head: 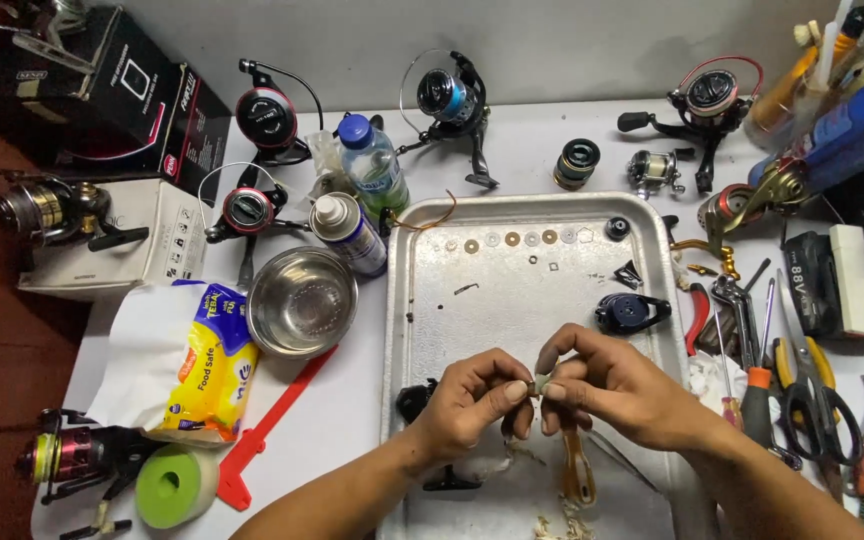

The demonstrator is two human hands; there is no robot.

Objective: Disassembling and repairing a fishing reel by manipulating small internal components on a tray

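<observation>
I held a small part between both hands above the tray; it was a pale grey-green nub, mostly hidden by my fingers, so I could not tell its shape or finish. Its long axis seemed to run from 9 to 3 o'clock, one end toward each hand, though I could not tell which end led. My left hand pinched it with thumb and forefinger, the other fingers curled in. My right hand gripped its other end the same way, knuckles up. The tray was dull metal, scratched, with a row of washers at 12 o'clock and a dark spool at 2 o'clock from the part. The tray sat on a white table, with a steel bowl at 9 o'clock and pliers at 3 o'clock. Reels lined the far edge by a grey wall.
</observation>
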